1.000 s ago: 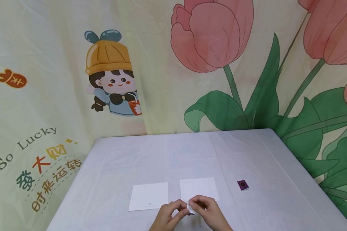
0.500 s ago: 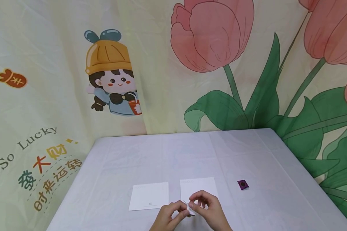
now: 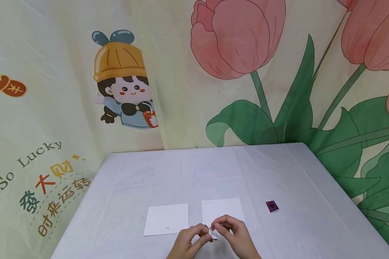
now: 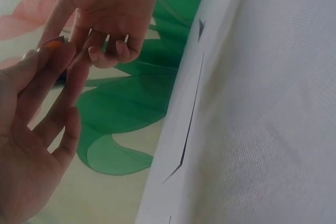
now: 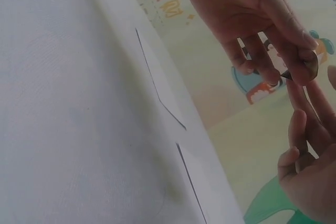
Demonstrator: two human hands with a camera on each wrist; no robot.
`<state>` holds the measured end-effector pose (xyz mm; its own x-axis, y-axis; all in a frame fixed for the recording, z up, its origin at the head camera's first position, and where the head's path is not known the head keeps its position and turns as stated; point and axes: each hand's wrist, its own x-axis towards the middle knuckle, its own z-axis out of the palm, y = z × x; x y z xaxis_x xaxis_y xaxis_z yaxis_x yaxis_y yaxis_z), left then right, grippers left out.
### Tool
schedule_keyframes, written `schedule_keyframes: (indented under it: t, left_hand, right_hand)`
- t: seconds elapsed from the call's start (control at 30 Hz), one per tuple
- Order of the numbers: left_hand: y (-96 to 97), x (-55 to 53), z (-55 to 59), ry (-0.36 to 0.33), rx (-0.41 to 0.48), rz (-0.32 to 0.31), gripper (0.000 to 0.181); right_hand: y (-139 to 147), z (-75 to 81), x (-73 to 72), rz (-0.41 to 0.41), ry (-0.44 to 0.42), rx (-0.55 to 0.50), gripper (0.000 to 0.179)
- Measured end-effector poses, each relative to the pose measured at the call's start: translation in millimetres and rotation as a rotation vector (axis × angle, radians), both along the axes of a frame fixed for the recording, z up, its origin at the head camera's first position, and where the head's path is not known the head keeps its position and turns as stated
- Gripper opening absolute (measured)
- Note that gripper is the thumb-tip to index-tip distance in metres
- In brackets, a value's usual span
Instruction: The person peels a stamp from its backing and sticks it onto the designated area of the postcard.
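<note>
My left hand [image 3: 188, 240] pinches a small white-backed sticker [image 3: 213, 235] between thumb and fingers, low in the middle of the head view. From the other side, my right hand [image 3: 236, 233] has thumb and forefinger bent together at its upper edge. Orange and dark colouring shows on the sticker [image 4: 54, 45] in the left wrist view; fingers cover most of it. In the right wrist view only a dark curved edge of the sticker [image 5: 315, 65] shows. Just beyond the hands lie two white cards, the left card [image 3: 166, 217] and the right card [image 3: 222, 209], partly behind my right hand.
A small purple square with a dark round centre [image 3: 272, 206] lies to the right of the cards. White cloth covers the table [image 3: 181, 176]. Behind its far edge hangs a printed curtain [image 3: 178, 72] with tulips and a cartoon figure.
My right hand's fingers rise a little off the sticker's edge, then come slightly lower again. My left hand keeps its hold, and the cards and purple square stay in place.
</note>
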<state>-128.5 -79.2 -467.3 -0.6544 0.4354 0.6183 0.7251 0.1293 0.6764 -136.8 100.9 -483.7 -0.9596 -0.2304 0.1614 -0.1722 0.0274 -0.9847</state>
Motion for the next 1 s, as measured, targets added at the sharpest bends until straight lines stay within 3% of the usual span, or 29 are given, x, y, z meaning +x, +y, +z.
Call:
schedule_keyframes:
  t: [0.13, 0.33, 1.0]
  left_hand:
    - [-0.4, 4.1, 13.7, -0.007, 0.004, 0.015, 0.016]
    - [-1.8, 3.3, 11.7, -0.005, 0.013, 0.013, 0.016]
    - [-3.3, 4.6, 10.6, -0.019, -0.007, 0.029, 0.014]
  right_hand:
    - [0.1, -1.5, 0.0, 0.051, 0.075, -0.021, 0.009]
    - [-0.8, -1.8, -0.1, 0.075, 0.146, -0.015, 0.011]
    - [-0.1, 3.8, -0.4, -0.081, 0.038, -0.051, 0.009]
